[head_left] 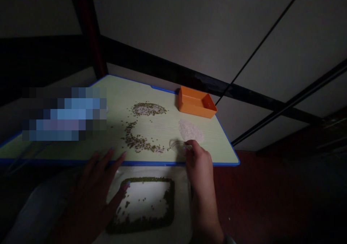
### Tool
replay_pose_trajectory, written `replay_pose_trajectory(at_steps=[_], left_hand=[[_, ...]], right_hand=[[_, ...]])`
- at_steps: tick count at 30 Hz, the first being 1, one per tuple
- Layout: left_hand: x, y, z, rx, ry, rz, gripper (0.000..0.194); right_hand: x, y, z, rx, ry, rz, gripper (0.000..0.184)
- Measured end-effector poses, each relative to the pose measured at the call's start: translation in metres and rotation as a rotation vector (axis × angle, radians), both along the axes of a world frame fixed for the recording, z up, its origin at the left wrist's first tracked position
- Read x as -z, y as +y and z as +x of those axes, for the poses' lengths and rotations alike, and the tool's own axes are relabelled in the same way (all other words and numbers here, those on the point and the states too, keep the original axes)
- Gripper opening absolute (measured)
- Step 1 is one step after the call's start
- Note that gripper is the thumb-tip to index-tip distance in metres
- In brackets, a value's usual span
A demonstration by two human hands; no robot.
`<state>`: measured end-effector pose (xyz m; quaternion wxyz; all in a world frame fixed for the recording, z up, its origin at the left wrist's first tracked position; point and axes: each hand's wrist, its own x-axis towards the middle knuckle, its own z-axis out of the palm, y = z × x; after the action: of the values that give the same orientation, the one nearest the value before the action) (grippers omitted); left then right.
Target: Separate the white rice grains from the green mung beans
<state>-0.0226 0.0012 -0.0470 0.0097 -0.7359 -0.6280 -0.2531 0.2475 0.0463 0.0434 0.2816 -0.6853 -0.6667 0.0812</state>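
My right hand (199, 162) is closed on a small see-through, rounded thing (177, 145), whose kind I cannot make out. It is low over the table, between the pale grain pile (191, 131) and a curved band of green and pale grains (139, 143). My left hand (101, 186) has its fingers spread and holds nothing. Its thumb reaches over the white tray (148, 197), where small green beans (169, 200) lie mostly along the edges. Farther back on the table is a mixed pile of green and pale grains (148, 109).
An orange open box (196, 108) stands at the table's back right. The pale green table (165, 92) has a blue rim. A blurred-out patch (73, 114) covers its left side. Wall panels rise behind, and a dark red floor (244, 193) lies to the right.
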Motion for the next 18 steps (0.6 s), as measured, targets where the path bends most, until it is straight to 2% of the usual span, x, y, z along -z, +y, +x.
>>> replay_pose_trajectory(at_steps=[8,12,18], left_hand=[[0.0025,-0.0010,-0.0024,0.003,0.023,0.007,0.065],[0.0062,-0.0009,-0.0047,0.015,0.048,-0.018,0.068],[0.0077,-0.0002,-0.0065,0.024,0.039,-0.015,0.070]], right_hand=[[-0.0031,-0.0027,-0.0017,-0.038,0.018,0.007,0.024],[-0.0008,-0.0008,-0.0015,-0.021,0.027,0.010,0.023],[0.0036,0.0033,-0.0001,-0.072,0.060,0.033,0.024]])
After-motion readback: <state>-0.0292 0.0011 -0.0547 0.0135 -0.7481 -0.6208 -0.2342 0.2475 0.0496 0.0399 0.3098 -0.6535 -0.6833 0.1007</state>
